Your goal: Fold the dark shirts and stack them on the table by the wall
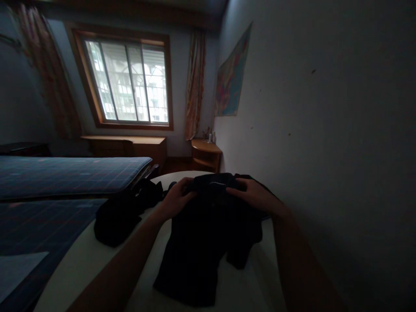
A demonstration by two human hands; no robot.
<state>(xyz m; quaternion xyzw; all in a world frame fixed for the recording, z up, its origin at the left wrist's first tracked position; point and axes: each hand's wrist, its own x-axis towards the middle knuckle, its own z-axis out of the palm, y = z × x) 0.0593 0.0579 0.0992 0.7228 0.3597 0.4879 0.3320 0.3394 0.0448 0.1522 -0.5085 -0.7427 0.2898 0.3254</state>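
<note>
Dark trousers lie on a pale round table, waistband at the far side and the legs toward me. A thin light line shows on the waistband. My left hand is closed on the waistband's left end, thumb on top. At its right end my right hand grips the cloth, the thumb pointing inward. Folds and dim light hide some fingertips. To the left of my left forearm lies a heap of dark cloth, its kind too dark to make out.
A bed with a checked blue mattress adjoins the table on the left. The white wall rises close on the right. Beyond stand a wooden corner shelf holding small bottles and a desk under the window.
</note>
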